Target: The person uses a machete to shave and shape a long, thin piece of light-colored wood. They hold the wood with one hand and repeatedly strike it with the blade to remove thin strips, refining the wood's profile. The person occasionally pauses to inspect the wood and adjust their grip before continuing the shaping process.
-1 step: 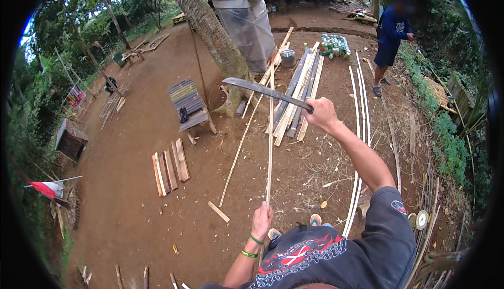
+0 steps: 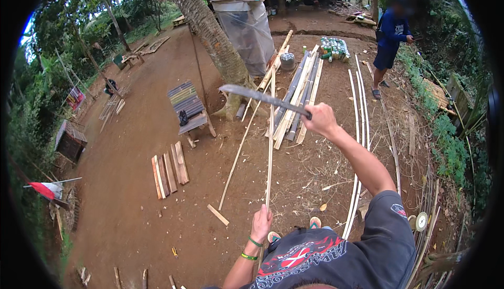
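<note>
My right hand (image 2: pixel 319 120) is closed round the dark handle of a machete (image 2: pixel 262 97). The long blade points left and, a little blurred, crosses in front of the upper part of a thin bamboo strip (image 2: pixel 270 176). Whether blade and strip touch, I cannot tell. Low in front of my body, my left hand (image 2: pixel 260 222) grips the near part of this strip. From there the strip runs away from me toward a pile of split bamboo (image 2: pixel 297 97). Another thin strip (image 2: pixel 239 160) slants over the ground to its left.
A slatted bamboo seat (image 2: pixel 187 107) stands by a leaning tree trunk (image 2: pixel 210 34). Several short boards (image 2: pixel 170 169) lie at the left, long pale strips (image 2: pixel 358 131) at the right. A person in blue (image 2: pixel 391 39) stands at the far right, near a cluster of green-and-white cans (image 2: pixel 334 49).
The machete and my right hand have dropped very slightly. My left hand keeps its hold on the bamboo strip.
</note>
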Motion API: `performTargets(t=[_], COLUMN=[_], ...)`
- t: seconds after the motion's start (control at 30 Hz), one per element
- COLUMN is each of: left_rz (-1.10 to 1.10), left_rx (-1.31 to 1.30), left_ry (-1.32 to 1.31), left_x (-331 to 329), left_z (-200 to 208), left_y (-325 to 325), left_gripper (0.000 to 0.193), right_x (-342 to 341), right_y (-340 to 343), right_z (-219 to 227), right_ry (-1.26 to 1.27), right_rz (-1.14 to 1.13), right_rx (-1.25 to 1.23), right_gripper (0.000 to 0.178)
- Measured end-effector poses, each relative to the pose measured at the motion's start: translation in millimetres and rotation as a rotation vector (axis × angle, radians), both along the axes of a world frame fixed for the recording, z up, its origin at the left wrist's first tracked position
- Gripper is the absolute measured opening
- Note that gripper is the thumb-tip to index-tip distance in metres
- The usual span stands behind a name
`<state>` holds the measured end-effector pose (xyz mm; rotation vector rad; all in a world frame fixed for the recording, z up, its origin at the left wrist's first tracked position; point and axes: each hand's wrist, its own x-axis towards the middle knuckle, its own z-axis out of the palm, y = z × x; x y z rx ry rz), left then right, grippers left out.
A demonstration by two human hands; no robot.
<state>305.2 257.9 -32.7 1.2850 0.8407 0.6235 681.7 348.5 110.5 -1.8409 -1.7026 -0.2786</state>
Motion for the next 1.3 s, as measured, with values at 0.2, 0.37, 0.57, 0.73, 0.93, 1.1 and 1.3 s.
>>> performTargets(t=[0.2, 0.37, 0.57, 0.73, 0.93, 1.1, 1.3], left_rz=[0.006, -0.023, -0.005, -0.015, 0.040, -0.051, -0.154], left_rx=[0.024, 0.228, -0.083, -0.038, -0.132, -0.180, -0.442], left_ry=[-0.068, 0.014, -0.119, -0.054, -0.102, -0.086, -0.297], left_x=[5.3, 17.2, 20.5, 15.9, 11.7, -3.1, -11.3], left_z=[4.8, -8.9, -3.3, -10.5, -5.6, -9.4, 1.2], left_y=[-0.4, 12.4, 3.9, -10.9, -10.8, -24.4, -22.7], left_gripper=[0.053, 0.050, 0.051, 0.052, 0.051, 0.053, 0.047], right_x=[-59.8, 2.8, -55.9, 50.4, -30.4, 83.6, 117.5], right_y=[-39.7, -10.2, -33.2, 6.8, -26.9, 14.9, -26.8], right_z=[-35.1, -9.6, -32.1, 6.0, -25.7, 35.7, -16.0], right_ry=[-0.323, -0.272, -0.304, -0.272, -0.388, 0.104, 0.509], right_rz=[0.382, 0.159, 0.355, -0.153, 0.399, -0.431, -0.541], right_rx=[-0.137, -0.080, -0.137, 0.147, 0.075, -0.220, -0.013], right_gripper=[0.017, 0.022, 0.019, 0.032, 0.016, 0.018, 0.023])
